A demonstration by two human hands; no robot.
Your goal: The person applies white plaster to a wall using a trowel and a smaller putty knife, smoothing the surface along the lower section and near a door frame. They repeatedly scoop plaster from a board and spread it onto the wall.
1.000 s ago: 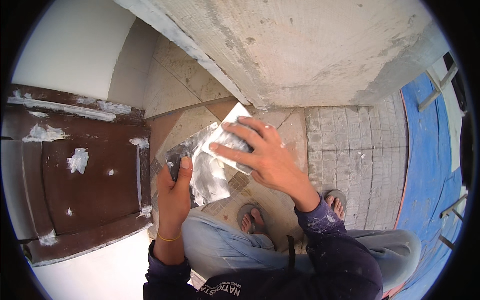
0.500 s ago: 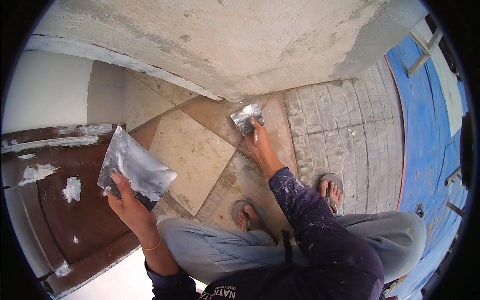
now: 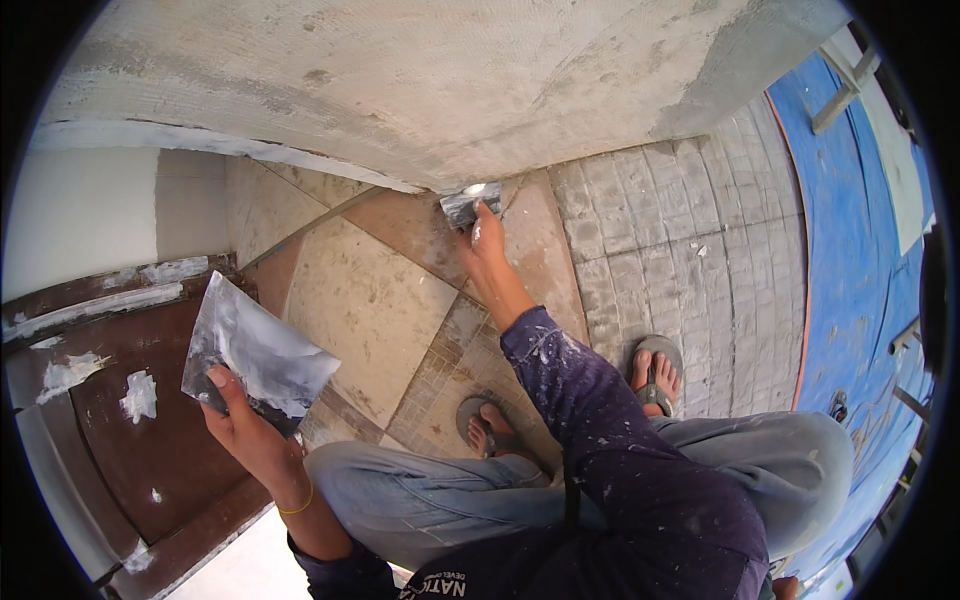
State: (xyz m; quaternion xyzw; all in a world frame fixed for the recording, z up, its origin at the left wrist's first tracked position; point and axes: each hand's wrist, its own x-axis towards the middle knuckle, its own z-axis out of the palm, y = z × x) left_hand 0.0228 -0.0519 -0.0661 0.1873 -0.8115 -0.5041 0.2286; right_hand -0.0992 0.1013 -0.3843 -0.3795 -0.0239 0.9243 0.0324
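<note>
My left hand grips a broad, thin metal putty plate by its lower corner, thumb on top. White-grey putty is smeared over the plate's face. In my right hand is a smaller flat putty scraper with a white dab near its far edge. The scraper is at the foot of the rough grey wall, close to the lower end of a white-coated corner edge; whether it touches cannot be made out. My right fingers beneath the scraper are hidden.
A brown panelled door with white patches stands at the left. Beneath me are large beige tiles and small grey paving. Blue sheeting and metal frame legs lie to the right. My sandalled feet are spread apart.
My right hand has moved the scraper forward and slightly left, nearer the wall's corner. The left hand and plate sit slightly lower and further left in view.
</note>
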